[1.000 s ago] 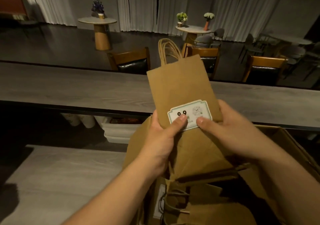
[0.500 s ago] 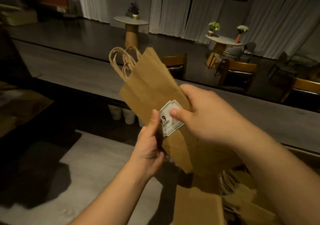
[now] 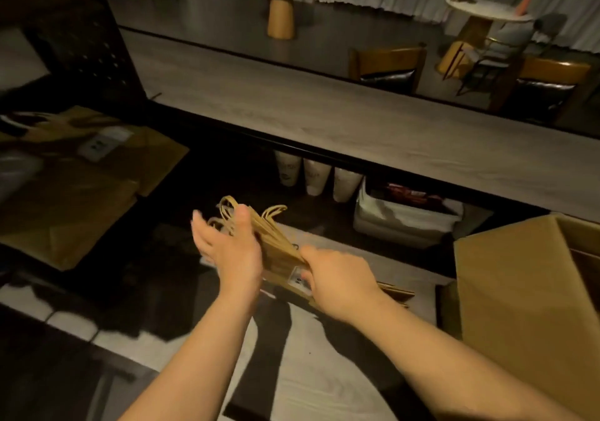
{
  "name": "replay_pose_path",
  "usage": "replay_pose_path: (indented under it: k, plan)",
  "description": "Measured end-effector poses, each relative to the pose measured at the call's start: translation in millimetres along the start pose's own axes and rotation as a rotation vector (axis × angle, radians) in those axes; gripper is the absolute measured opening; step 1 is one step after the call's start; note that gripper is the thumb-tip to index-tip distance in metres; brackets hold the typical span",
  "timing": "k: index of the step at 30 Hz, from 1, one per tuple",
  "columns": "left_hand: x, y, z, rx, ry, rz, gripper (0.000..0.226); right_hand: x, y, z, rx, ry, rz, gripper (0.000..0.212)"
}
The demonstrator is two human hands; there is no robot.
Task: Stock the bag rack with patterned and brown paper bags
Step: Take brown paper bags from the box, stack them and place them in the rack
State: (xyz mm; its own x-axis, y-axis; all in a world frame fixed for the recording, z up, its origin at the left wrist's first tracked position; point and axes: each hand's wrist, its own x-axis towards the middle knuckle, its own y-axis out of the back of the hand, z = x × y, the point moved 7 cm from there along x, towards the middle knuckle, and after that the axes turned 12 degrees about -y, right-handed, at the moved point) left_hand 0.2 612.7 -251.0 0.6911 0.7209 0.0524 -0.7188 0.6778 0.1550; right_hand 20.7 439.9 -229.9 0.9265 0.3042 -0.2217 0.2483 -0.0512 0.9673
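Gripping the brown paper bags [image 3: 276,252] edge-on, right hand [image 3: 337,278] closed, left hand [image 3: 230,252] flat and open alongside.

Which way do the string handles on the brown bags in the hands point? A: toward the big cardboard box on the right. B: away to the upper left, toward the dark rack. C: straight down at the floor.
B: the string handles stick out past the open left hand toward the upper left, while the right hand grips the other end of the brown bags.
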Motion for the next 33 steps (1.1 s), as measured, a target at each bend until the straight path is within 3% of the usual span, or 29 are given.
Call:
replay_pose_path:
  k: [1, 3, 5, 6, 8, 13, 15, 17, 19, 22, 24, 27, 31, 33]
  plan:
    - [7.0, -2.4, 0.7, 0.162, -0.250, -0.156, 0.101, 1.5, -19.7, -1.8, -0.018, -0.010, -0.039, 0.027]
    - [2.6, -26.4, -11.6, 0.426, -0.635, -0.726, 0.115, 1.2, -55.8, -4.9, -0.033, -0.015, -0.129, 0.028]
    - [-12.2, -36.7, -46.3, 0.863, -0.845, -1.256, 0.101, -3.7, -80.1, -9.0, -0.007, 0.027, -0.185, 0.031]
    - [-13.9, -35.1, -60.4, 1.008, -0.899, -1.388, 0.086, -5.6, -85.8, -10.2, 0.026, 0.034, -0.192, 0.032]
    - [-2.8, -31.3, -70.7, 1.030, -0.902, -1.386, 0.060, -7.5, -87.7, -2.8, 0.077, 0.002, -0.171, 0.033]
    - [25.9, -16.0, -84.0, 0.880, -0.970, -1.151, 0.045, -32.8, -88.6, 72.6, 0.056, -0.323, -0.096, 0.053]
    - [32.5, -8.3, -91.6, 0.768, -0.899, -1.110, 0.043, -47.8, -95.1, 99.2, 0.191, -0.457, -0.058, 0.056]
    - [31.5, -5.1, -94.7, 0.637, -0.841, -1.091, 0.050, -58.9, -107.2, 109.0, 0.558, -0.574, -0.014, 0.056]
    - [25.3, -7.6, -91.4, 0.539, -0.806, -1.086, 0.060, -61.7, -124.8, 103.0, 0.938, -0.652, -0.073, 0.073]
    - [15.3, -7.7, -88.9, 0.449, -0.777, -1.108, 0.076, -53.1, -145.7, 88.4, 1.115, -0.628, -0.127, 0.096]
    - [22.8, 1.7, -99.6, 0.383, -0.646, -1.024, 0.085, -48.5, -152.0, 88.4, 1.233, -0.657, -0.083, 0.099]
    - [30.3, 8.1, -120.9, 0.320, -0.432, -0.943, 0.094, -40.1, -164.9, 84.1, 1.367, -0.679, -0.148, 0.110]
    - [19.5, 4.4, -122.9, 0.287, -0.374, -0.942, 0.096, -37.2, -162.1, 87.2, 1.373, -0.718, -0.057, 0.068]
    - [19.2, 6.4, -122.3, 0.307, -0.378, -0.932, 0.085, -35.2, -167.1, 86.4, 1.384, -0.703, -0.101, 0.065]
